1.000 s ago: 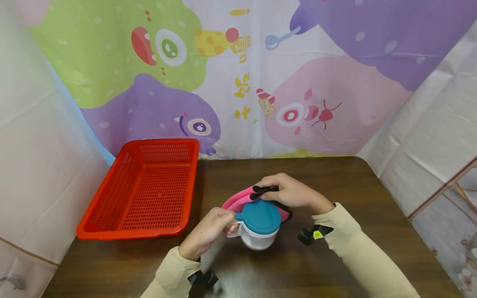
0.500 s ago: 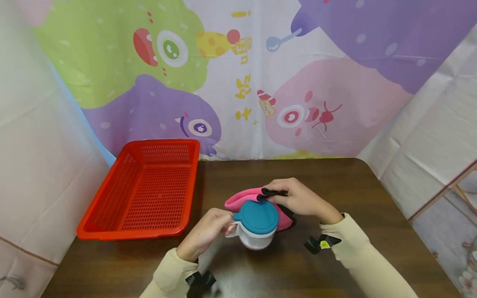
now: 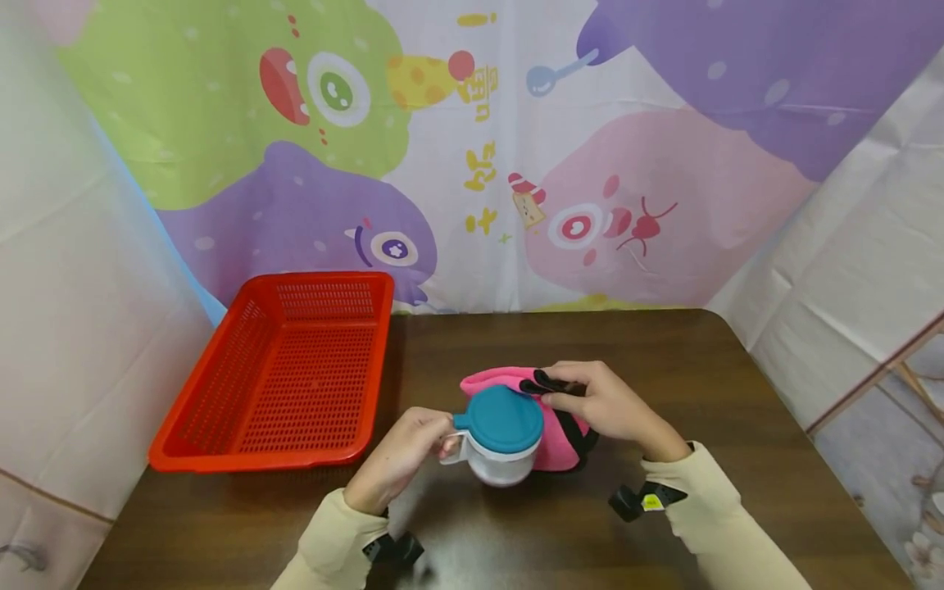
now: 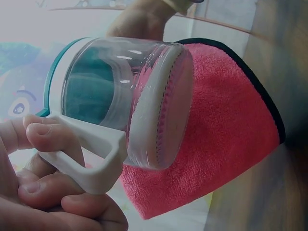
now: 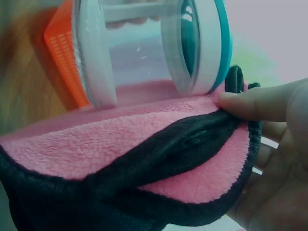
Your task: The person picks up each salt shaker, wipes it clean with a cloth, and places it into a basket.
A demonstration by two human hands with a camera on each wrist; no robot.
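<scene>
Apparently to leave its side bare, my left hand (image 3: 398,455) grips the jar (image 3: 503,469) by its handle (image 4: 98,182). My right hand (image 3: 608,403) pinches the pink cloth (image 3: 556,447) beside it.

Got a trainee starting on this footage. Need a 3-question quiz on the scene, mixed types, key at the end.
1. Multiple choice: which part of the clear jar does the left hand grip?
A) lid
B) handle
C) base

2. Fill in the blank: the right hand pinches the pink cloth at its ____ edging (give the colour).

3. True or false: in the head view, the red basket is to the left of the jar.

Key:
1. B
2. black
3. True
</scene>
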